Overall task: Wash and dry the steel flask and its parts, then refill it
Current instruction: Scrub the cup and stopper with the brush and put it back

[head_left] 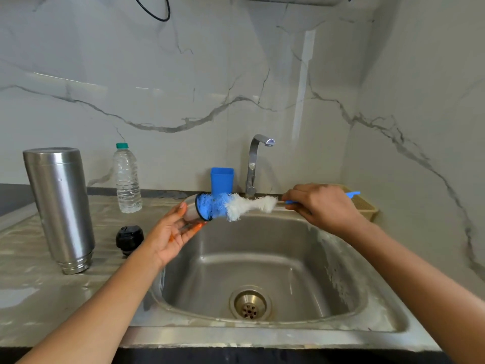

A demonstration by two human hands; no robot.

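The steel flask body (61,206) stands upside down on the counter at the left, mouth on the surface. Its black stopper (129,239) lies on the counter beside the sink. Above the sink's left rim, my left hand (170,232) holds the small steel cup lid (191,210), its mouth turned to the right. My right hand (319,206) grips the blue handle of a bottle brush (236,206). The brush's blue and white bristles are pushed into the cup lid.
A steel sink (262,258) with a drain (249,305) fills the middle; the tap (258,158) stands behind it, with no water running. A clear water bottle (127,179), a blue holder (222,181) and a tan basket (363,206) stand along the marble wall. The counter looks wet.
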